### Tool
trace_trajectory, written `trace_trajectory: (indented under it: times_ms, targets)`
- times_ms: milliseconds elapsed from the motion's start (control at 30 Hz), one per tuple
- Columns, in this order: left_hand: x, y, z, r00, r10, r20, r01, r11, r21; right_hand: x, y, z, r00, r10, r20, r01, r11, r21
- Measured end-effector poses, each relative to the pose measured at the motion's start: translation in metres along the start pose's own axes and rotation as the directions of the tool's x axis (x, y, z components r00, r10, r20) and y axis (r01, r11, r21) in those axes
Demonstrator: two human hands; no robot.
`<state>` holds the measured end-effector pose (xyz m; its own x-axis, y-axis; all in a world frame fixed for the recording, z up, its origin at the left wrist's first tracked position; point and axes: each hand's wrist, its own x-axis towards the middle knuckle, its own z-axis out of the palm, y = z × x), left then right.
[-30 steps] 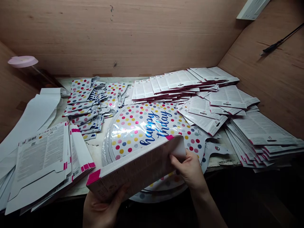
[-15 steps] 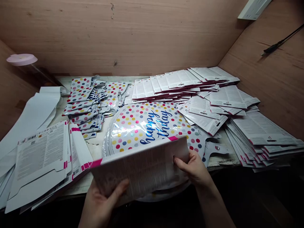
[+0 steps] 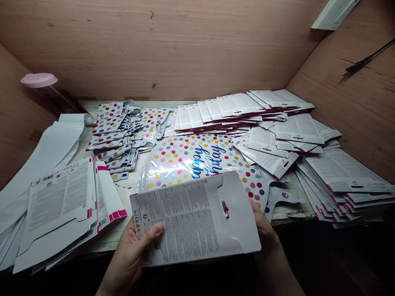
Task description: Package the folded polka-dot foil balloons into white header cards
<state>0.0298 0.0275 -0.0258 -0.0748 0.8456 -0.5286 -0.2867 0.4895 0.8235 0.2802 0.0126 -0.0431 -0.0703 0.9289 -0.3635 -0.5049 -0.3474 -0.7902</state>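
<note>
A flat white cardboard packet (image 3: 185, 222) with dense grey print and a hang slot is held between my hands, its printed back facing me. My left hand (image 3: 132, 246) grips its left end, thumb on the printed face. At the right end, my right hand (image 3: 262, 226) is mostly behind the packet, its fingers hidden. Just beyond lies a stack of dotted foil balloons (image 3: 173, 160) with blue "happy birthday" lettering, partly covered by the packet.
Folded dotted foil balloons (image 3: 108, 119) are piled at the back left. Unfolded-looking printed packets (image 3: 61, 197) lie at the left, near white paper sheets (image 3: 40, 152). Finished-looking packets (image 3: 228, 107) spread along the back and right (image 3: 348, 172). A pink-lidded cup (image 3: 40, 80) stands far left.
The packet has tipped so that its printed back and hang slot now face me. My right thumb has left the front face, and that hand has moved behind the packet.
</note>
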Motion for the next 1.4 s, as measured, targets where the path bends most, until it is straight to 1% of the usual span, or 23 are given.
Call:
trace_trajectory:
  times_ms: [67,133,167,233,267,300,333,400,433,467,500,533,600,700,867,967,1067,1167,1233,1267,1300,1333,1400]
  targets:
    - [0.002,0.0,-0.002,1.0,0.019,-0.016,-0.019,1.0,-0.008,0.004,0.0,-0.001,0.993,-0.1,-0.059,0.095,0.992,-0.083]
    - [0.002,0.001,-0.004,0.999,0.035,-0.038,-0.035,0.999,-0.009,0.008,-0.003,-0.008,0.961,-0.237,-0.143,0.193,0.944,-0.266]
    - [0.003,0.001,-0.006,0.998,0.039,-0.047,-0.039,0.999,-0.008,0.009,-0.005,-0.013,0.936,-0.312,-0.164,0.225,0.887,-0.404]
    - [0.003,0.0,-0.008,0.997,0.047,-0.059,-0.047,0.999,-0.002,0.008,-0.011,-0.022,0.883,-0.447,-0.144,0.244,0.699,-0.672]
    - [0.003,0.0,-0.009,0.997,0.052,-0.06,-0.052,0.999,0.003,0.005,-0.013,-0.026,0.865,-0.488,-0.116,0.245,0.612,-0.752]
    - [0.003,-0.001,-0.01,0.997,0.059,-0.058,-0.058,0.998,0.011,0.003,-0.016,-0.028,0.862,-0.499,-0.088,0.254,0.575,-0.778]
    - [0.004,-0.002,-0.011,0.996,0.066,-0.053,-0.065,0.998,0.021,0.0,-0.017,-0.028,0.877,-0.477,-0.066,0.27,0.6,-0.753]
    - [0.004,-0.004,-0.012,0.995,0.085,-0.044,-0.083,0.995,0.048,-0.004,-0.018,-0.024,0.945,-0.327,-0.023,0.256,0.779,-0.572]
    - [0.005,-0.005,-0.012,0.995,0.095,-0.039,-0.092,0.994,0.063,-0.005,-0.017,-0.021,0.975,-0.223,-0.001,0.2,0.873,-0.446]
    - [0.005,-0.006,-0.012,0.994,0.107,-0.037,-0.104,0.992,0.077,-0.004,-0.016,-0.017,0.992,-0.128,0.014,0.125,0.939,-0.32]
    - [0.005,-0.007,-0.012,0.992,0.12,-0.036,-0.117,0.989,0.088,-0.003,-0.014,-0.013,0.999,-0.052,0.018,0.054,0.976,-0.21]
    - [0.005,-0.008,-0.013,0.99,0.134,-0.037,-0.129,0.987,0.098,-0.001,-0.012,-0.01,1.0,0.005,0.013,-0.003,0.993,-0.121]
    - [0.005,-0.01,-0.014,0.988,0.149,-0.035,-0.145,0.983,0.115,0.002,-0.009,-0.006,0.998,0.064,0.0,-0.064,0.998,-0.004]
    - [0.006,-0.011,-0.016,0.988,0.151,-0.022,-0.147,0.979,0.139,0.003,-0.008,-0.004,0.994,0.112,-0.002,-0.112,0.99,0.082]
    - [0.011,-0.01,-0.019,0.992,0.128,-0.014,-0.124,0.981,0.149,-0.005,-0.006,-0.004,0.982,0.187,0.037,-0.191,0.961,0.2]
    - [0.014,-0.01,-0.019,0.995,0.099,-0.007,-0.097,0.984,0.149,-0.009,-0.001,-0.004,0.98,0.196,0.037,-0.199,0.954,0.226]
    - [0.015,-0.011,-0.018,0.995,0.103,0.007,-0.103,0.982,0.16,-0.012,0.003,-0.002,0.984,0.171,0.04,-0.175,0.971,0.164]
    - [0.013,-0.011,-0.015,0.993,0.119,0.01,-0.119,0.98,0.161,-0.013,0.004,0.001,0.997,0.074,0.025,-0.074,0.997,-0.037]
    - [0.011,-0.011,-0.013,0.991,0.132,0.006,-0.131,0.981,0.146,-0.012,0.005,0.003,0.997,-0.076,-0.034,0.065,0.963,-0.262]
    - [0.01,-0.01,-0.011,0.989,0.147,-0.002,-0.145,0.981,0.131,-0.011,0.006,0.003,0.98,-0.188,-0.072,0.146,0.911,-0.385]
    - [0.008,-0.011,-0.01,0.985,0.17,-0.014,-0.167,0.979,0.114,-0.009,0.008,0.004,0.941,-0.32,-0.114,0.222,0.833,-0.506]
    - [0.007,-0.011,-0.008,0.98,0.198,-0.029,-0.194,0.976,0.1,-0.007,0.01,0.003,0.879,-0.456,-0.143,0.279,0.733,-0.62]
    - [0.002,-0.012,-0.005,0.969,0.24,-0.06,-0.235,0.969,0.079,-0.004,0.016,0.003,0.718,-0.681,-0.143,0.314,0.5,-0.807]
